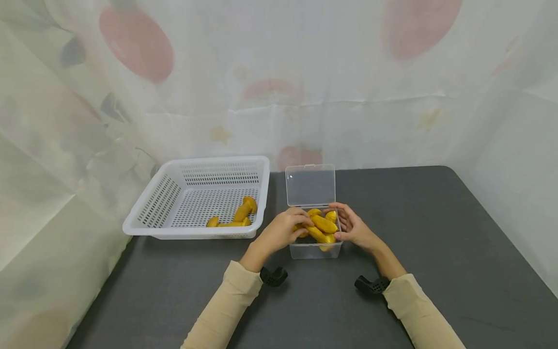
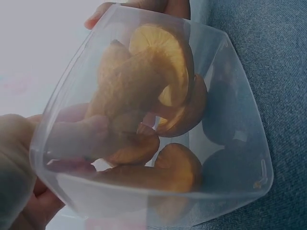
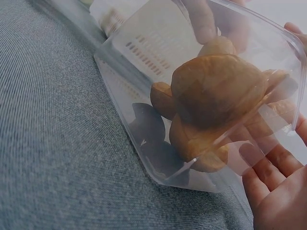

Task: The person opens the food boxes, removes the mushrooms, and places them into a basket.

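Note:
A clear plastic box (image 1: 315,251) with its lid (image 1: 310,186) raised holds several yellow mushrooms (image 1: 324,224). From the left, my left hand (image 1: 285,228) reaches over the rim, fingers bent down and pinching a mushroom among the others. Through the box wall in the left wrist view, its thumb lies along a mushroom stem (image 2: 124,91). My right hand (image 1: 355,230) touches the box's right side, its fingers fairly straight in the right wrist view against the wall. Mushroom caps (image 3: 216,91) press close together inside the box. The left fingertips are partly hidden by the mushrooms.
To the left stands a white perforated basket (image 1: 144,231) with a few yellow mushrooms (image 1: 243,211) in its near right corner. Both sit on a dark grey table (image 1: 414,218). A printed curtain (image 1: 348,131) hangs behind and at the sides.

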{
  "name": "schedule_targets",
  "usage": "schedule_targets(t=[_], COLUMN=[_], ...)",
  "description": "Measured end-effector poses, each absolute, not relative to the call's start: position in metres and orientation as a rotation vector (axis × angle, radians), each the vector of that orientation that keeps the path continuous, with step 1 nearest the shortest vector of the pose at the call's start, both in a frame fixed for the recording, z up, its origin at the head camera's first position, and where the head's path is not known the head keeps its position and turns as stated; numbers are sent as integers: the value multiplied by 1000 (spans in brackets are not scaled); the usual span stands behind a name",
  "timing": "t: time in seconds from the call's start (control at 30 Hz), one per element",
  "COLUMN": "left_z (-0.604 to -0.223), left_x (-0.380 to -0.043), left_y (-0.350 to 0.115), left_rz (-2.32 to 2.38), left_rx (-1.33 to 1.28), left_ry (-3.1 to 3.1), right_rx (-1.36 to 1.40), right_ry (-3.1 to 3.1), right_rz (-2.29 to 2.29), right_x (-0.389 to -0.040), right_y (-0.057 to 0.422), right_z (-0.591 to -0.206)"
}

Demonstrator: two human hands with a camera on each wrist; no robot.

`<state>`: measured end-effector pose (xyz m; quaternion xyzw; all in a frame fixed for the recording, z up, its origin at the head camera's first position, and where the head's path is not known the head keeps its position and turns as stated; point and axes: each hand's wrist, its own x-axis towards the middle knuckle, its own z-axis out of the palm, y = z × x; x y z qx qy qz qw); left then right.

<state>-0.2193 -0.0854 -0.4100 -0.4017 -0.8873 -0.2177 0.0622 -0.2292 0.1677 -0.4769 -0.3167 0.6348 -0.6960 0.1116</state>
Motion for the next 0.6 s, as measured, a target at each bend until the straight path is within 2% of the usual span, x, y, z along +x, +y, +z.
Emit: schedule_targets(t=[0.6], left_z=[-413], left_x=[-216], left_y=[-91], left_rz=[-699], left_rx=[-1259], left_ry=[-2511], right_rx=[-920], right_ry=[1879], right_rz=[-2020], right_x=[-228], right_y=[166], right_z=[-474])
